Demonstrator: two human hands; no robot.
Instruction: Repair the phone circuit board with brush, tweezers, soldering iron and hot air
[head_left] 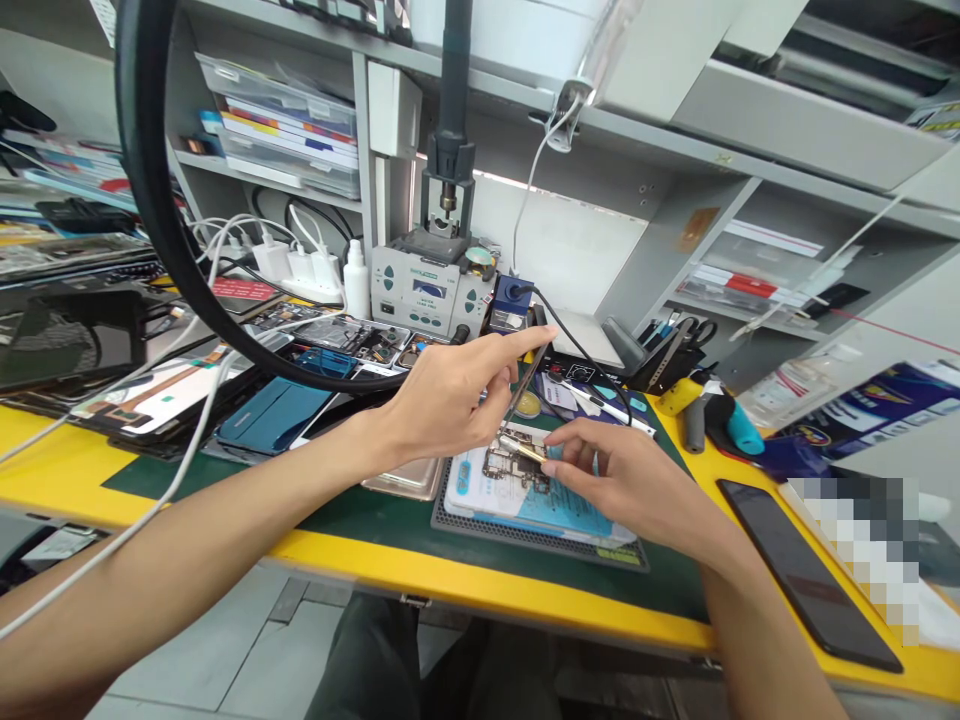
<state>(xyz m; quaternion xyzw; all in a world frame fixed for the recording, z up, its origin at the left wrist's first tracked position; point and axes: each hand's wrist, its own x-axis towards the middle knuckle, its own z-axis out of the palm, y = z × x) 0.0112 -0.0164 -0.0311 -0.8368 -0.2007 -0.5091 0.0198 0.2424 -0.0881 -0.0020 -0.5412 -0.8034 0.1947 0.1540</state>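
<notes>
My table (pixel 480 582) is bright yellow around a dark green mat (pixel 352 515). The circuit board (pixel 517 478) before me is mottled gold-brown and black, above a white and light-blue flat box (pixel 585 512) and a dark grey pad (pixel 525 540) with a fine mesh pattern. My right fingers (pixel 579 433) hold a pale gold tool (pixel 534 455). I see a grey station (pixel 405 312) with green buttons, a black phone (pixel 810 575) and a white cable (pixel 191 445).

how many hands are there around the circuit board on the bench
2. The left hand holds a slim dark tool above the circuit board; the right hand holds a short gold-and-silver tool over it. No other hands show.
</notes>
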